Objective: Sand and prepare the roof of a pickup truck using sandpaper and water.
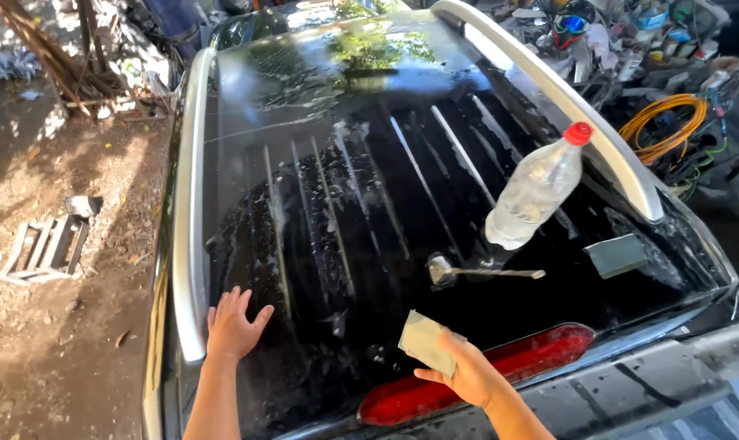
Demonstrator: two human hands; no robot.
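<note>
Wet black car roof (369,244) fills most of the frame here, ribbed, streaked with suds and reflecting trees up top.

Closest to the bottom edge, the right hand (467,376) sits low and right of centre, fingers pinched around a small grey-green rectangular pad (425,341), looks like sanding paper or a thin sponge, pressed against the wet roof just above the red brake light strip (483,375). Lower left, the left hand (232,324) is flat on the roof with fingers spread wide, holding nothing, right beside the silver roof rail (190,220) on that side.

A bit further up, middle of the frame, the stubby antenna (483,272) lies across the paint. Right next to it a clear plastic bottle with a red cap (537,189) stands tilted, partly filled with soapy-looking water, and a small grey square piece (615,254) rests to its right.

Further back, the other silver rail (565,98) runs along the right edge. Beyond that, upper right is a jumble of clutter with a coil of orange cable (662,126). Left side is bare dirt ground (60,285) with a small wooden frame (42,248) lying on it.
</note>
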